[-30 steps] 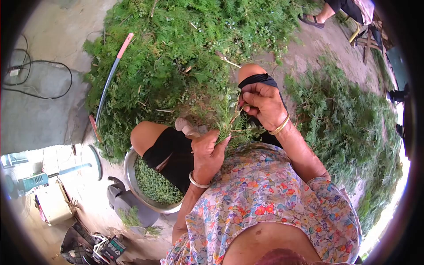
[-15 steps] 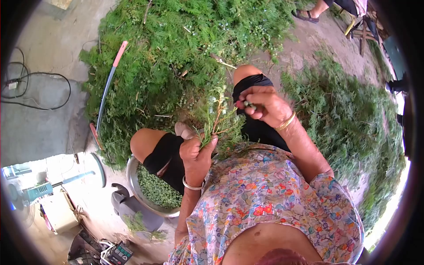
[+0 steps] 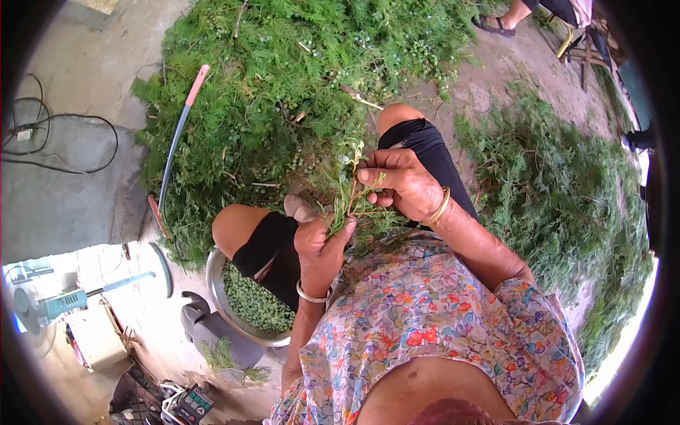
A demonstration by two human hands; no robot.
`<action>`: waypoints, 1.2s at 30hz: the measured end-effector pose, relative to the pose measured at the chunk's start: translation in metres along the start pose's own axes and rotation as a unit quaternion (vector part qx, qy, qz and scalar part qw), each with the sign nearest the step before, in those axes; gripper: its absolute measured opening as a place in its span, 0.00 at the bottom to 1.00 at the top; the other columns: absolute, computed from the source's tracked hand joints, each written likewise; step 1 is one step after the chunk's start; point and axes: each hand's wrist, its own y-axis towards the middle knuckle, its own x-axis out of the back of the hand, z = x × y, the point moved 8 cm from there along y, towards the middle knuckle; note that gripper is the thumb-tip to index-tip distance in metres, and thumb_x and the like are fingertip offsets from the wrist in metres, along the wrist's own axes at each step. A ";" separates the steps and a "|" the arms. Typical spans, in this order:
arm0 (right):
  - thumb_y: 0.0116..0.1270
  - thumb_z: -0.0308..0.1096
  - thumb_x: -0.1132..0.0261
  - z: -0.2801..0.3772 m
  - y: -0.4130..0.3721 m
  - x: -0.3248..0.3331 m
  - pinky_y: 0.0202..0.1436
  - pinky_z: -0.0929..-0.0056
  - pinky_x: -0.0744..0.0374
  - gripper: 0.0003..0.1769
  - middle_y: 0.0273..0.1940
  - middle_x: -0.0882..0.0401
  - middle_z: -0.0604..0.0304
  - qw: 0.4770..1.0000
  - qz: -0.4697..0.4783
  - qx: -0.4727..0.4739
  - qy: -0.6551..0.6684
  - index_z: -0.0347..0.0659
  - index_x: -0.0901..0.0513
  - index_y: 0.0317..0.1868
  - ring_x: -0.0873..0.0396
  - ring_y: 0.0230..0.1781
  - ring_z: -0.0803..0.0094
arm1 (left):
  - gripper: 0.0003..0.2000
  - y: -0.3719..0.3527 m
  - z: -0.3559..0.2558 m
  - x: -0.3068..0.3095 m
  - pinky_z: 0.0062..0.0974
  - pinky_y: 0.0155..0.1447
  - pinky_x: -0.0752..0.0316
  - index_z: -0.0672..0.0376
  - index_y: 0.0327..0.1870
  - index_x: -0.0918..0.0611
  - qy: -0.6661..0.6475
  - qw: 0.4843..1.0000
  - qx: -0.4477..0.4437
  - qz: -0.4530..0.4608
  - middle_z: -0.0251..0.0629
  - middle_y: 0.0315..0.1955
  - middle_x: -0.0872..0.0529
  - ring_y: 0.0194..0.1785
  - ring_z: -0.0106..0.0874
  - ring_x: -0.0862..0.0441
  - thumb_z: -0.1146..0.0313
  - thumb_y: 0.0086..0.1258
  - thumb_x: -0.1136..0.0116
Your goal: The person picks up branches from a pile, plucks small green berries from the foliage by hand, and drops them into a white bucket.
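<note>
An evergreen sprig (image 3: pixel 352 185) with scale-like leaves and a few pale green, berry-like cones (image 3: pixel 345 160) stands upright between my hands, above my lap. Its lower stem is gripped between the thumb and fingers of my left hand (image 3: pixel 320 248), which wears a pale bangle. My right hand (image 3: pixel 405 185), with a gold-coloured bangle, pinches the sprig higher up, close to the cones. Whether loose cones lie inside its curled fingers is hidden. Below my left knee, a metal basin (image 3: pixel 214 287) holds many picked green cones (image 3: pixel 255 304).
A large heap of cut evergreen branches (image 3: pixel 283 64) spreads in front, another pile (image 3: pixel 559 177) at right. A long-handled tool (image 3: pixel 177 134) lies on the left of the heap. A fan (image 3: pixel 64 304), black cable (image 3: pixel 106 134) and grey object (image 3: pixel 227 340) are at left. Another person's foot (image 3: pixel 496 27) shows top right.
My right hand has moved left and slightly down to the sprig, its fingers closing at the stem. Earlier it was apart, with cones and a reddish fingertip showing. My left hand keeps its hold.
</note>
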 end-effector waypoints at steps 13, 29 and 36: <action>0.59 0.21 0.44 0.032 0.013 0.064 0.21 0.82 0.35 0.05 0.31 0.23 0.55 0.979 -0.098 0.144 0.104 0.31 0.25 0.36 0.28 0.24 0.76 | 0.03 -0.014 0.015 0.006 0.19 0.21 0.40 0.68 0.28 0.17 -0.007 1.000 0.005 -0.029 0.31 0.14 0.23 0.16 0.18 0.32 0.77 0.56 0.38; 0.50 0.28 0.27 0.015 0.001 -0.002 0.20 0.81 0.29 0.14 0.26 0.21 0.57 0.988 0.015 0.018 -0.153 0.29 0.23 0.32 0.23 0.23 0.76 | 0.05 0.000 -0.008 -0.010 0.29 0.25 0.38 0.61 0.30 0.19 0.009 0.997 -0.030 0.072 0.39 0.16 0.25 0.19 0.36 0.28 0.78 0.53 0.36; 0.51 0.23 0.31 0.010 0.000 0.002 0.17 0.83 0.37 0.13 0.21 0.25 0.63 0.997 0.025 0.026 -0.063 0.35 0.24 0.37 0.30 0.17 0.81 | 0.05 -0.001 -0.005 -0.001 0.29 0.26 0.38 0.63 0.29 0.20 -0.001 0.999 -0.024 0.025 0.39 0.15 0.27 0.20 0.35 0.30 0.78 0.52 0.36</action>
